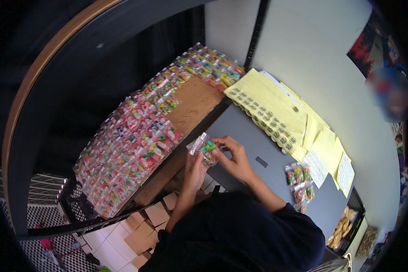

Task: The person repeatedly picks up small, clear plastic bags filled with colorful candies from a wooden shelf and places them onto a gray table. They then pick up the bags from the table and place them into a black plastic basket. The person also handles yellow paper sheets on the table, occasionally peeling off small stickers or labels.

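Observation:
Between my two hands is a small clear plastic bag of colourful candy (209, 147), with green and blue pieces showing and a white label at its top. My left hand (194, 168) grips the bag from below and the left side. On the other side, my right hand (233, 154) has its thumb and fingers on the bag's right edge. The bag is held over the near left edge of a grey table (231, 125). A small dark strip (261, 162) lies on the table, right of my right hand. Farther right, several filled candy bags (300, 183) lie together.
Rows of candy bags (132, 136) cover much of a wooden shelf (199, 98) at left. Yellow sheets with dark printed marks (268, 102) and handwritten papers (316, 166) lie along the wall. A black crate with tan contents (343, 227) stands lower right. Cardboard boxes (142, 234) sit on the tiled floor.

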The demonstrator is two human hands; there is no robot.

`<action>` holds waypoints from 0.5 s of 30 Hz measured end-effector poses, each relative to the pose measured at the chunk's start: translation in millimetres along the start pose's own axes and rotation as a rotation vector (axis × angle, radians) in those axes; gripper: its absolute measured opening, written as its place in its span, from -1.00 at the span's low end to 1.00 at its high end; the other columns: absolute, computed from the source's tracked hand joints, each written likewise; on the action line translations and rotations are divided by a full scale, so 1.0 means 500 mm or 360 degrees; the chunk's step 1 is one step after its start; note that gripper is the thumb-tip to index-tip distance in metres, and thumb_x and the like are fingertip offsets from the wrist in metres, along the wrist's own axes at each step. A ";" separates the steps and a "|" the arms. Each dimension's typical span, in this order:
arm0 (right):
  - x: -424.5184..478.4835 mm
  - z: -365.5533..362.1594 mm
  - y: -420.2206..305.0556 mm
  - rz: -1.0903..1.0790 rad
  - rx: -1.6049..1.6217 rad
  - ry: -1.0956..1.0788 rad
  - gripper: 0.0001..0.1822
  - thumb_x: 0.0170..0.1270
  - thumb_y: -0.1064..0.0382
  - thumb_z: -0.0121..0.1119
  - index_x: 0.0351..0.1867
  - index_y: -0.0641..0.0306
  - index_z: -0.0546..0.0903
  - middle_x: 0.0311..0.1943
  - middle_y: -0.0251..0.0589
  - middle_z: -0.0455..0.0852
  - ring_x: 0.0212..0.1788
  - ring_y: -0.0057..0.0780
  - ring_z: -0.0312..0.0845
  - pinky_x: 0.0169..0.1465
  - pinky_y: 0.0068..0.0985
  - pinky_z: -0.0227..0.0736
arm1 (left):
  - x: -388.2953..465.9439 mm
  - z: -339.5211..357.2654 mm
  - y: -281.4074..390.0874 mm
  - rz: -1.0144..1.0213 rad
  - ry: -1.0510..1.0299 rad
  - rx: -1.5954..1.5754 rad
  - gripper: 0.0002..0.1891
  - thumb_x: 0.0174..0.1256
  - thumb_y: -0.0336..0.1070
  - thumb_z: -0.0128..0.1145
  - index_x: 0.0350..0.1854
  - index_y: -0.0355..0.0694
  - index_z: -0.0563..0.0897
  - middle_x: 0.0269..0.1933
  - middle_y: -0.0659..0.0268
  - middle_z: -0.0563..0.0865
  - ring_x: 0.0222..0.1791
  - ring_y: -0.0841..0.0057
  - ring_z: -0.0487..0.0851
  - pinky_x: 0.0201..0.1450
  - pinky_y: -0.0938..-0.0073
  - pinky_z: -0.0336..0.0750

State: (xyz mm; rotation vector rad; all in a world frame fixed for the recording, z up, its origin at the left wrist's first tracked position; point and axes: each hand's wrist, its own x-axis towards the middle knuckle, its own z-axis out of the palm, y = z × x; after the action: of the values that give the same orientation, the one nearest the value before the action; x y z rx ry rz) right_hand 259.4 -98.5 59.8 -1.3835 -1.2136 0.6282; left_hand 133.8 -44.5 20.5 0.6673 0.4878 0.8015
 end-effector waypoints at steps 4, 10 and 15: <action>0.035 0.031 0.010 0.0025 0.0137 -0.0260 -0.63 0.04 0.38 0.21 -0.06 0.33 0.47 -0.31 -0.19 0.56 -0.23 -0.49 0.49 -0.20 -0.56 0.41 | -0.002 -0.036 0.018 0.0066 0.0150 -0.0006 -0.63 0.33 -0.31 -0.15 0.17 -0.14 0.19 0.07 0.21 0.40 0.05 0.46 0.43 0.06 0.32 0.37; 0.127 0.079 0.120 0.0278 0.0783 -0.0076 -0.63 0.08 0.51 0.12 -0.03 0.37 0.39 -0.23 -0.28 0.51 -0.15 -0.56 0.46 -0.07 -0.60 0.37 | -0.019 -0.088 0.034 0.0187 0.0393 -0.0067 -0.62 0.30 -0.39 -0.12 0.16 -0.15 0.21 0.08 0.14 0.43 0.00 0.35 0.49 -0.05 0.23 0.49; 0.337 0.091 0.281 0.0005 0.0038 0.0217 -0.65 0.03 0.47 0.16 -0.09 0.38 0.43 -0.26 -0.21 0.55 -0.23 -0.52 0.52 -0.17 -0.56 0.44 | -0.044 -0.144 0.035 0.0242 0.0486 -0.0103 -0.63 0.29 -0.36 -0.10 0.14 -0.15 0.23 0.08 0.18 0.42 0.02 0.33 0.46 -0.04 0.16 0.45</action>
State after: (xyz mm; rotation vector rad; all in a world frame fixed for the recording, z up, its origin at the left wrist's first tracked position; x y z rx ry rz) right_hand 316.3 95.2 -37.0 -1.3854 -1.0923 0.5397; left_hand 66.8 -27.0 -13.9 0.5279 0.6904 1.0661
